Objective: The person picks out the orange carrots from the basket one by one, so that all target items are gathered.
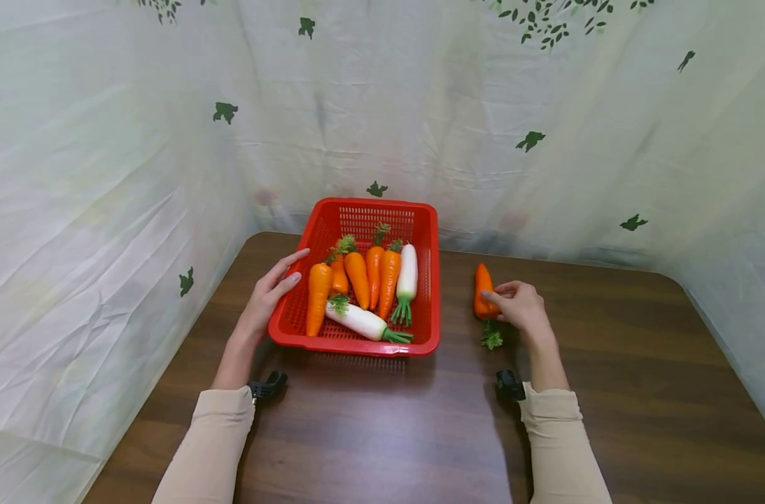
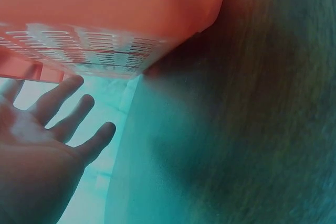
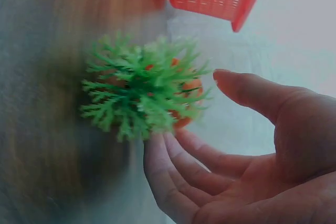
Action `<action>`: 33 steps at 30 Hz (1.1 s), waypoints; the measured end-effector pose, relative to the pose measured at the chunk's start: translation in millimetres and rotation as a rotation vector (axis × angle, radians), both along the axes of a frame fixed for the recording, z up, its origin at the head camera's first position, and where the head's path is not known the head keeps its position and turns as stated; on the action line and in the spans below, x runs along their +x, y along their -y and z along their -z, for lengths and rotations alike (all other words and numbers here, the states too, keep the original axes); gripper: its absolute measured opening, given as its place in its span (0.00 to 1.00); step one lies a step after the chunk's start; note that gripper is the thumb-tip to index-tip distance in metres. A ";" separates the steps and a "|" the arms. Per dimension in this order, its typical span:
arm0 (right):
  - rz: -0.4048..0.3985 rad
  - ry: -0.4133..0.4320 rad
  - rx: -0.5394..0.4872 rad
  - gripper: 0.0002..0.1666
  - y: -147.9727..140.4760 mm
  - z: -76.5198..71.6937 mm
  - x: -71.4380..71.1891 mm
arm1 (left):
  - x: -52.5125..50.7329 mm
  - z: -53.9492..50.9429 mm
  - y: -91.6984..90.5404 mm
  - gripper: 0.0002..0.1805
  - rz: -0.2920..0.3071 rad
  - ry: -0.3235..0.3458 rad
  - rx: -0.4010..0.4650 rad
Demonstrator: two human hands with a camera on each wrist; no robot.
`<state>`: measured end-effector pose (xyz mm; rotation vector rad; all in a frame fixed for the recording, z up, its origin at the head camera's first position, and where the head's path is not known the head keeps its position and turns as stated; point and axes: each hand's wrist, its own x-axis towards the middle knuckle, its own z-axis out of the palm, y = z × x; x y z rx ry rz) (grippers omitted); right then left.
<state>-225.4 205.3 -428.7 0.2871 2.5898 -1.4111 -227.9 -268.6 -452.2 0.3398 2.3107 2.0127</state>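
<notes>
Head view: A person sits two hands to work over a dark wood tabletop, a red basket at the centre of the frame. The left hand touches the basket at its left rim, fingers extended and thumb over the edge. At right of centre, the right hand reaches over a loose carrot, thumb across its orange body, the tip toward the top of the frame and the green leaves toward the bottom. In the basket are five carrots and two white radishes, one radish upright at right, the other slanting along the front. Pale sleeves enter from the bottom edge, a black device at each wrist. A pale cloth with dark green bird shapes hangs across the top of the frame.

Left wrist view: The basket's slotted side fills the upper left; below it, the left hand spreads wide at lower left, with no curled grip showing.

Right wrist view: The loose carrot is near the centre, its leaves toward the camera and hiding most of it. The right hand, at lower right, is parted around it, fingers reaching the carrot from below, the thumb tip just beside it. The basket shows at the top.
</notes>
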 end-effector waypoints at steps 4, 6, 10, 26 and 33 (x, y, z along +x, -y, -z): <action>0.005 -0.025 0.027 0.34 -2.1 -7.3 3.5 | -0.5 0.2 -0.2 0.30 0.000 -0.016 0.006; 0.016 -0.057 0.056 0.34 -2.7 -11.4 5.5 | -0.6 -0.3 -0.5 0.30 0.001 -0.025 0.008; 0.046 -0.131 0.095 0.34 -1.8 -20.2 9.3 | -0.4 -1.6 -1.2 0.30 0.004 -0.029 0.011; -0.043 -0.187 -0.300 0.34 41.2 -50.6 7.0 | 1.0 1.6 -0.7 0.30 -0.001 -0.006 0.008; -0.069 -0.182 -0.352 0.34 58.8 -57.3 5.1 | 0.5 -0.7 -1.1 0.30 0.002 -0.024 0.013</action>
